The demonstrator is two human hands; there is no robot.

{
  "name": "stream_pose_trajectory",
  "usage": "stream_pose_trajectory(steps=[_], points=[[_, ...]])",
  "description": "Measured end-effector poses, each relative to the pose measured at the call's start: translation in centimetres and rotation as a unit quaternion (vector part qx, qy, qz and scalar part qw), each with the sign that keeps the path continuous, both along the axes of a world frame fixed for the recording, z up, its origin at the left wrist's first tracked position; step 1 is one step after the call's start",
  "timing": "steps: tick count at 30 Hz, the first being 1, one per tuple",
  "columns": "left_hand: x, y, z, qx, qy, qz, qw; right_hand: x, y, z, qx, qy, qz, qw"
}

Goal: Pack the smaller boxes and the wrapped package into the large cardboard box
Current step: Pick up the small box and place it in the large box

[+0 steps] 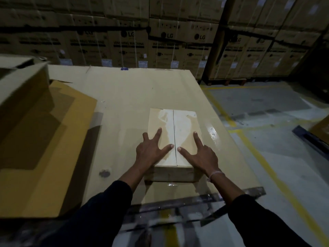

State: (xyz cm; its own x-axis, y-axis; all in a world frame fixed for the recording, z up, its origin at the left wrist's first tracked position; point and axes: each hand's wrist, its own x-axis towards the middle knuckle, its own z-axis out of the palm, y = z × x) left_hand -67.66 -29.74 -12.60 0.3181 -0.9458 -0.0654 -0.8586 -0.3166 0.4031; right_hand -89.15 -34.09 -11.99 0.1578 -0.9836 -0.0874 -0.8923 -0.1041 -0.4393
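Observation:
A small cardboard box with its top flaps closed lies on a big flat cardboard surface. My left hand rests on the box's left flap with straight, spread fingers. On the right flap my right hand lies the same way, thumb near the centre seam. A large cardboard box stands at the far left, its flap folded out over the surface. No wrapped package shows.
Stacks of washing-machine cartons wall off the back. To the right lies a concrete floor with yellow lines. A dark pallet edge shows at the far right.

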Motion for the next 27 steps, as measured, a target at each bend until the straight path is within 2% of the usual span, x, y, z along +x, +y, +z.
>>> stream_pose_trajectory(steps=[10, 14, 20, 27], points=[[-3.6, 13.2, 0.7, -0.010, 0.010, 0.005, 1.000, -3.5, 13.4, 0.5, -0.008, -0.022, 0.005, 1.000], [-2.9, 16.5, 2.9, -0.037, 0.008, 0.003, 0.999, -2.9, 16.6, 2.3, -0.026, -0.032, 0.012, 0.999], [0.1, 17.6, 10.0, -0.124, -0.016, 0.001, 0.992, 0.2, 17.6, 9.4, -0.131, -0.037, 0.007, 0.991], [7.4, 18.6, 22.5, -0.254, -0.088, -0.014, 0.963, 7.4, 19.4, 20.8, -0.270, -0.074, -0.017, 0.960]])
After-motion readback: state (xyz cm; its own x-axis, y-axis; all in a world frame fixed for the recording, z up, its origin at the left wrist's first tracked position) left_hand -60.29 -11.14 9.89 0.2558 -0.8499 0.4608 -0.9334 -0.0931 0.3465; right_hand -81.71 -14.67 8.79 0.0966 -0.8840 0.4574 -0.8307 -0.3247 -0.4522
